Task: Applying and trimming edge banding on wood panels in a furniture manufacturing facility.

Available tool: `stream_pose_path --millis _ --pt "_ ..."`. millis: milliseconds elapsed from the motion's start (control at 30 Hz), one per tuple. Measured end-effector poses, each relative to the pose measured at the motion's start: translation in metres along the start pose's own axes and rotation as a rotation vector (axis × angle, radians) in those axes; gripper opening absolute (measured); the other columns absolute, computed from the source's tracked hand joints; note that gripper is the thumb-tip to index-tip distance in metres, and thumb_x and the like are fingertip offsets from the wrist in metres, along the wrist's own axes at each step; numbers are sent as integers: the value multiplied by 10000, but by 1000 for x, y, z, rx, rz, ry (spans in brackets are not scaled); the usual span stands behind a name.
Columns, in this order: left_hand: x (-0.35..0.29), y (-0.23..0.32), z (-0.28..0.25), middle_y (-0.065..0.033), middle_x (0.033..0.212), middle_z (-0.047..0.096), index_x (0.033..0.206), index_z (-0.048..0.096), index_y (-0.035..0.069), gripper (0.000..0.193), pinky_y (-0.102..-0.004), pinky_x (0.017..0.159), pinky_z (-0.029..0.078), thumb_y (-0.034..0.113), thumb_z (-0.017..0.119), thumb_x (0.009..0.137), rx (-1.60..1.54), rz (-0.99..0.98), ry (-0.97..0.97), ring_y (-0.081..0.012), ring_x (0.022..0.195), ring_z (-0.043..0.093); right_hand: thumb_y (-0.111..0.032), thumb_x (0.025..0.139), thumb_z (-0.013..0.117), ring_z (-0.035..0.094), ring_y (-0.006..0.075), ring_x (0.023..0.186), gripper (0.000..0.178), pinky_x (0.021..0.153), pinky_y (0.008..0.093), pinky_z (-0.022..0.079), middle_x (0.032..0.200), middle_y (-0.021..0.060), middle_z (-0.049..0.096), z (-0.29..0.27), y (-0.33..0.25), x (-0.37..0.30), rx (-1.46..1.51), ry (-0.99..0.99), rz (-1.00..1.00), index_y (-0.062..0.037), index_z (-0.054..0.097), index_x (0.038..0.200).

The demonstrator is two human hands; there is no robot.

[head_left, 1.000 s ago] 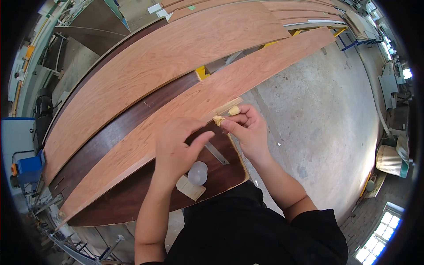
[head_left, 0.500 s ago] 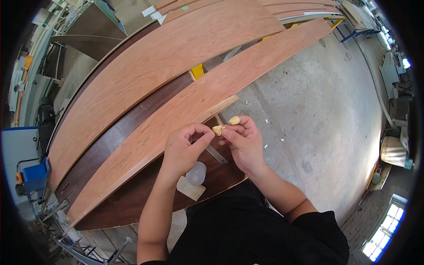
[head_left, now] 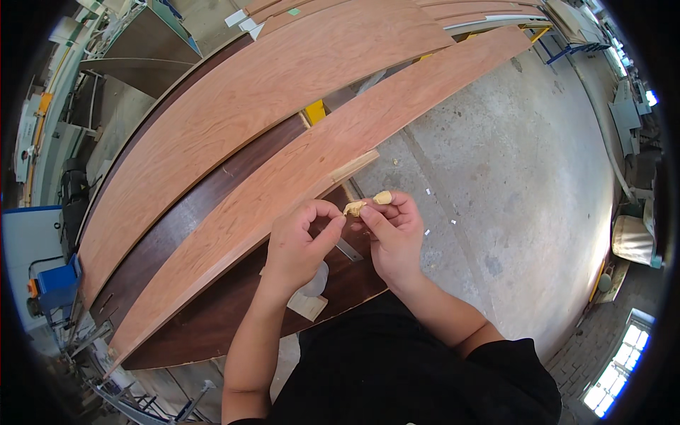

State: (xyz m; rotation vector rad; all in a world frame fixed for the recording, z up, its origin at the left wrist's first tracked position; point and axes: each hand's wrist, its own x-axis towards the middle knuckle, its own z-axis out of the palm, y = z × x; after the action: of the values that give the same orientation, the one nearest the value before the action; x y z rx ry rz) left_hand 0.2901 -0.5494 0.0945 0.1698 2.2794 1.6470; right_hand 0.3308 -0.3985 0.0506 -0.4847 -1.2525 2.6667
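Head view: your left hand (head_left: 303, 239) and right hand (head_left: 394, 241) pinch a crumpled finger cot (head_left: 353, 209), apparently not yet worn. A yellow cot (head_left: 383, 197) already caps one right fingertip.

Pale yel. lump (head_left: 354, 209); pinkish-brn, wavy-grained plank (head_left: 283, 174); dk brn board (head_left: 202, 327); blk shirt (head_left: 411, 361).

A black, short-sleeved fabric shirt (head_left: 411, 368) shows at five o'clock; its loose right sleeve (head_left: 517, 354), at four o'clock, leaves the right forearm (head_left: 439, 304) bare. A cream-yellow, rounded, rubber-like finger cover (head_left: 382, 197) caps one finger of the right hand (head_left: 395, 241), toward two o'clock.
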Motion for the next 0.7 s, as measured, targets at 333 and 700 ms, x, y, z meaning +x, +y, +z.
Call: stream_pose_path --millis 333,700 --pt "-5 8 3 -107 869 677 920 652 20 95 -313 698 521 51 701 844 242 339 42 -233 768 655 45 918 619 688 193 873 221 750 316 585 1015 136 683 0 5 -7 -35 25 -61 -13 519 1106" --pt "-25 3 -6 -109 927 688 1043 645 -48 148 -287 800 550 42 656 926 -456 -3 -45 -179 841 669 0 829 707 667 259 701 185 657 329 554 845 107 660 -30 18 3 -1086 -434 -587 -24 651 1003"
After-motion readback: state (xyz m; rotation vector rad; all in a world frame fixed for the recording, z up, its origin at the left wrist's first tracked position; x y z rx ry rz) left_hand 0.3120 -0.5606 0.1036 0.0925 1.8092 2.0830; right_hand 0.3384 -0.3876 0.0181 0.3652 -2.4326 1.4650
